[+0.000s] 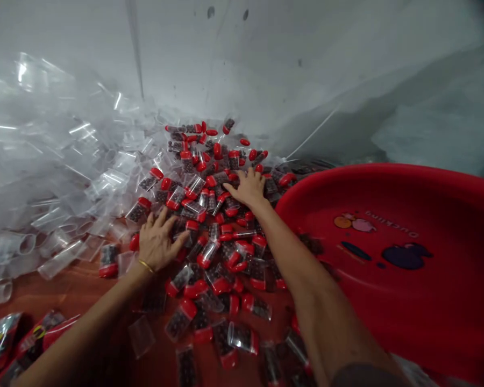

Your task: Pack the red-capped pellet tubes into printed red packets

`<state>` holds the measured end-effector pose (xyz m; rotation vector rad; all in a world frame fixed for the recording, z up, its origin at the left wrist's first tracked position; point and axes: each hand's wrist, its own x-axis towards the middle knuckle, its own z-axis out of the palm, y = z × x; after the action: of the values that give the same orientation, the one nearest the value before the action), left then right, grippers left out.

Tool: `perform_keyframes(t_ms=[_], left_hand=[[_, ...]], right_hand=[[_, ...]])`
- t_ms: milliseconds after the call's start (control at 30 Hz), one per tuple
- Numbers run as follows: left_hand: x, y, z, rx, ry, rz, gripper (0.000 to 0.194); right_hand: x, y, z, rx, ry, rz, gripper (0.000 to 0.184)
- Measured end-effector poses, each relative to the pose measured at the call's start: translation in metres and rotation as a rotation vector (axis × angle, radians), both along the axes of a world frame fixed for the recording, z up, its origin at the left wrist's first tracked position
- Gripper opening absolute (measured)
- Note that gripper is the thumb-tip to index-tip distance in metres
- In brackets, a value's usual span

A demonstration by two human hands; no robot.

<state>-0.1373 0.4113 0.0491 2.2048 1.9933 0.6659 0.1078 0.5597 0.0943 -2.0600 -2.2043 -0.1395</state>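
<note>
A heap of small clear tubes point(208, 252) with red caps and dark round pieces inside spreads over the reddish-brown surface. My left hand point(158, 240), a gold bangle at its wrist, lies palm down on the heap's left side with its fingers spread. Farther back on the right, my right hand point(248, 188) also rests palm down on the tubes, fingers apart. Neither hand is closed round a tube. Tubes under both palms are partly hidden. One capped tube point(108, 260) stands off to the left of my left hand.
Uncapped clear plastic tubes point(64, 247) pile up at the left. A large red basin point(387, 306) with a duckling print occupies the right side. Red printed packets point(2, 341) lie at the lower left. A pale wall or sheet point(246, 64) rises behind.
</note>
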Motion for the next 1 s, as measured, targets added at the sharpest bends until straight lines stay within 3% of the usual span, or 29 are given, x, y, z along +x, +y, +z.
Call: perform_keyframes(t_ms=[67,133,267,367,500,567,633,700,800,867,933,1000], left_hand=[[0.019,-0.018,-0.008,-0.001,-0.008,-0.073,0.054],[0.035,-0.042,-0.013,0.042,-0.055,-0.182,0.058],[0.043,-0.070,-0.008,0.126,-0.148,-0.451,0.053],[0.032,-0.047,0.008,0.191,-0.158,-0.476,0.048],[0.016,0.016,0.018,0.142,-0.096,-0.074,0.052],[0.018,0.033,0.012,0.072,-0.061,-0.092,0.058],[0.026,0.029,0.004,0.026,-0.054,-0.187,0.059],[0.036,0.008,-0.002,0.013,-0.080,-0.311,0.057],[0.045,-0.028,0.000,0.053,-0.142,-0.590,0.051],[0.043,-0.035,0.006,0.159,-0.154,-0.682,0.048],[0.034,-0.024,0.012,0.253,-0.132,-0.569,0.046],[0.024,0.000,0.012,0.240,-0.095,-0.302,0.050]], right_hand=[[-0.001,-0.012,-0.012,-0.007,-0.023,0.052,0.051],[0.006,-0.040,-0.018,-0.067,-0.007,0.147,0.037],[0.025,-0.083,-0.008,-0.259,0.039,0.406,0.030],[0.022,-0.061,0.005,-0.185,0.119,0.412,0.036],[-0.010,0.008,0.003,0.065,0.124,0.185,0.063],[-0.024,0.024,-0.007,0.075,0.132,0.128,0.062],[-0.028,0.017,-0.017,0.046,0.151,0.152,0.045],[-0.021,-0.008,-0.022,-0.046,0.175,0.274,0.032],[0.000,-0.046,-0.012,-0.240,0.175,0.556,0.027],[0.008,-0.048,0.002,-0.254,0.183,0.626,0.031],[0.005,-0.026,0.012,-0.118,0.226,0.535,0.036],[-0.009,0.011,0.015,0.060,0.238,0.396,0.041]])
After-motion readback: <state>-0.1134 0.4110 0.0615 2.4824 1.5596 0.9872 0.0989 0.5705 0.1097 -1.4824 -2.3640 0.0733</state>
